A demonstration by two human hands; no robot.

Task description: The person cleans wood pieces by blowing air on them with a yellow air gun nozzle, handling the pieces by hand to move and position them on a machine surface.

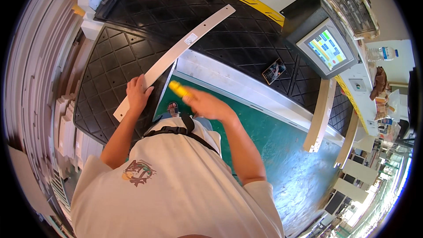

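Note:
A long pale wooden board point(168, 57) with small holes and a white label lies across the black quilted worktop. My left hand point(137, 93) grips its near part, thumb on the right side and fingers laid over it. To the right of the board, my right hand point(207, 105) is closed around a yellow handheld object point(179, 89). Motion blurs that object, so its kind is unclear. Its tip points toward the board, and a gap separates them.
A control screen point(326, 49) stands at the right above the worktop point(110, 55). Near it lie a small dark rectangular object point(274, 71) and more pale boards point(320, 114) overhanging the edge. Stacked long panels point(33, 70) fill the left. A metal rail point(246, 90) edges the green floor point(260, 136).

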